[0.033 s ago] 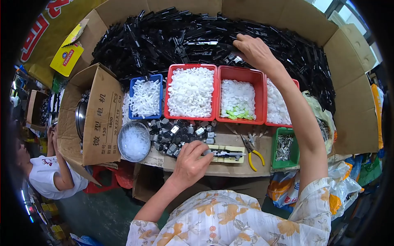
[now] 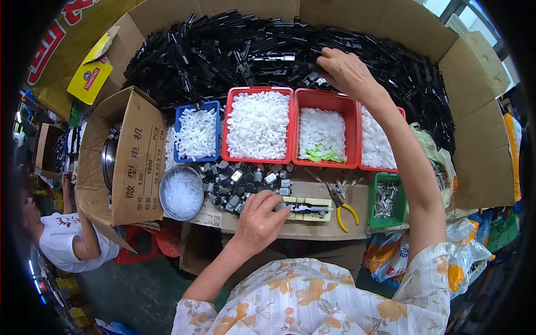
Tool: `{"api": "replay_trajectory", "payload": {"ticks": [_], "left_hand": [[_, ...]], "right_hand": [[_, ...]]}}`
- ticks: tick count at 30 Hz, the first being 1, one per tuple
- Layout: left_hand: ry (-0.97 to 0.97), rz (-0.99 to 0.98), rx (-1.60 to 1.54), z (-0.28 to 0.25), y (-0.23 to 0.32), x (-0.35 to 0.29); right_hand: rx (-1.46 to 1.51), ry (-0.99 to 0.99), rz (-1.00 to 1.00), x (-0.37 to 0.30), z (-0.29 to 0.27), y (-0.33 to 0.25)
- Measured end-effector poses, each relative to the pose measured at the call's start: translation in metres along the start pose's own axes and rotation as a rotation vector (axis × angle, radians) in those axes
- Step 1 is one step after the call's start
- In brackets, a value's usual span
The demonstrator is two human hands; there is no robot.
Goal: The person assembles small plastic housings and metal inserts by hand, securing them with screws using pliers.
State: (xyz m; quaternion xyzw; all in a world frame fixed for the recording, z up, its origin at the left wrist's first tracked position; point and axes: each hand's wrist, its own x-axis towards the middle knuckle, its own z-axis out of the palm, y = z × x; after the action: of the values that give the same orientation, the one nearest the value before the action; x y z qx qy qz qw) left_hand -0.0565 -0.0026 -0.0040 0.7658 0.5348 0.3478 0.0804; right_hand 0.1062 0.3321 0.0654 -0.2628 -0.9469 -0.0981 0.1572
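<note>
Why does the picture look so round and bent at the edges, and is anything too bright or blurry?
Head view: fisheye lens bows the cardboard box edges and blackens the corners; window top right glares; even daylight elsewhere; the red bins stay sharp.

Cardboard-topped bench (image 2: 312, 230) under parts trays (image 2: 258, 127)

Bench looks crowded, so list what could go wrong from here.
1. The right hand reaches over the red bins into the black parts pile; the forearm could brush white pieces out.
2. The left hand pins a black assembly on the yellow jig near the bench edge; it might slip off.
3. The yellow-handled pliers lie close by and could get knocked.
</note>
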Motion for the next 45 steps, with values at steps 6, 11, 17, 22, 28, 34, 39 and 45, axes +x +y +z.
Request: {"api": "replay_trajectory", "payload": {"ticks": [6, 11, 17, 22, 28, 34, 39, 45], "left_hand": [[0.224, -0.245, -0.261, -0.012, -0.004, 0.022], [0.241, -0.594, -1.026, -0.001, -0.002, 0.031], [0.298, -0.760, -1.167, 0.007, 0.007, 0.019], [0.269, -0.750, -1.050, 0.006, 0.007, 0.005], [0.381, -0.646, -0.690, -0.006, 0.002, -0.011], [0.321, -0.569, -0.492, -0.009, 0.004, -0.012], [0.304, -0.549, -0.480, -0.009, 0.007, -0.010], [0.220, -0.383, -0.315, 0.000, 0.007, -0.009]], "right_hand": [[0.653, -0.426, -0.041, -0.065, -0.051, -0.078], [0.821, -0.608, -0.050, -0.111, -0.066, -0.127], [0.910, -0.249, 0.231, -0.146, -0.072, -0.156], [0.586, -0.044, 0.214, -0.178, -0.059, -0.179], [0.529, -0.092, 0.246, -0.191, -0.037, -0.201], [0.466, -0.199, 0.198, -0.187, -0.031, -0.207], [0.429, -0.232, 0.196, -0.187, -0.030, -0.208], [0.383, -0.284, 0.201, -0.184, -0.031, -0.209]]}}
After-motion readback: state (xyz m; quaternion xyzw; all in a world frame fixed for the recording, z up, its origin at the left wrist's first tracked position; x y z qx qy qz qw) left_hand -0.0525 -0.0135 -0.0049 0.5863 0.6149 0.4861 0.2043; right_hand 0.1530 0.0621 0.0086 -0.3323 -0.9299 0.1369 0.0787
